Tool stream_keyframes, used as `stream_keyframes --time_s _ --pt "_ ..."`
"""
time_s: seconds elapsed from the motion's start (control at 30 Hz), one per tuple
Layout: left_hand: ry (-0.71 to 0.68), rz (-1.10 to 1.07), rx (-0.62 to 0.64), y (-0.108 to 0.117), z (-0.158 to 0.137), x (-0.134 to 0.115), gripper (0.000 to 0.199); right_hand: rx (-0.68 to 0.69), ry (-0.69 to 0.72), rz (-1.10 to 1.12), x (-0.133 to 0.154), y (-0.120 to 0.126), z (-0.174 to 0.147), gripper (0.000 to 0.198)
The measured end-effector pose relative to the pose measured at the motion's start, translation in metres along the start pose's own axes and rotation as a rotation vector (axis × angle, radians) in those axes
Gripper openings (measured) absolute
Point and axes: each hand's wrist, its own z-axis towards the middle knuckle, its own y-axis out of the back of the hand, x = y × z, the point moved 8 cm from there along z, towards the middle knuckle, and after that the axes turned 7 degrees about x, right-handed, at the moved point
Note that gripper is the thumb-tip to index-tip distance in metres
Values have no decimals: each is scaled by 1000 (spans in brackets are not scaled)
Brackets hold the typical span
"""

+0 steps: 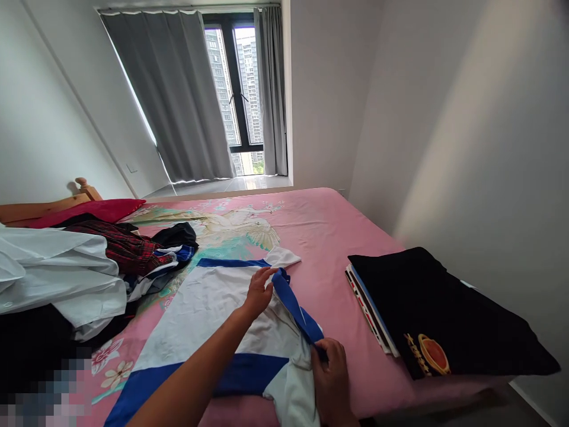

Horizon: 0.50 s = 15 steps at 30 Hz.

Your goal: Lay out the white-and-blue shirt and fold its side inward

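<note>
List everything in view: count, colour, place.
shirt: 1, white and blue, centre
clothes stack: 1, black uppermost, bed's right
clothes pile: 1, white, black, plaid, bed's left
pillow: 1, red, behind pile
bed: 1, pink floral, foreground
headboard: 1, brown, far left
curtains: 2, grey, at window
window: 1, black frame, back
buildings: several, grey, outside
walls: several, pale, around
left hand: 1, bare, blue band's far end
right hand: 1, bare, blue band's near end

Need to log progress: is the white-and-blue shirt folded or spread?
Spread: the shirt lies broad across the bed, sleeves out at either side.
</note>
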Motion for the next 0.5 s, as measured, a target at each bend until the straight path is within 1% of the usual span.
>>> stream_keyframes --time_s 0.07,0.1,0.13,0.17,0.2,0.23,0.27,0.33,0.43,0.5 --pt "-235 374 240 -25 2 -30 50 22 34 21 4 0 1 11" --pt "-344 572 386 -41 -1 -39 52 36 55 32 7 0 2 18" --pt "-432 742 532 -57 -5 -43 52 52 71 43 9 -1 3 25" --pt "-491 860 663 -69 -10 -43 49 63 79 52 11 -1 4 32" --pt "-533 945 774 -77 -14 -41 45 73 76 59 11 -1 5 37" --pt "-565 1009 857 -82 -18 -39 40 80 65 63 10 -1 5 41" --pt "-587 1055 908 -84 -20 -37 35 85 49 64 8 -1 6 42" --pt "-605 1109 923 -79 -22 -36 27 90 24 72 5 -2 9 37" --pt "-603 1095 864 -60 -22 -41 22 97 7 85 4 -2 16 23" --pt "-586 1047 816 -45 -22 -46 24 93 39 71 10 -1 24 12"
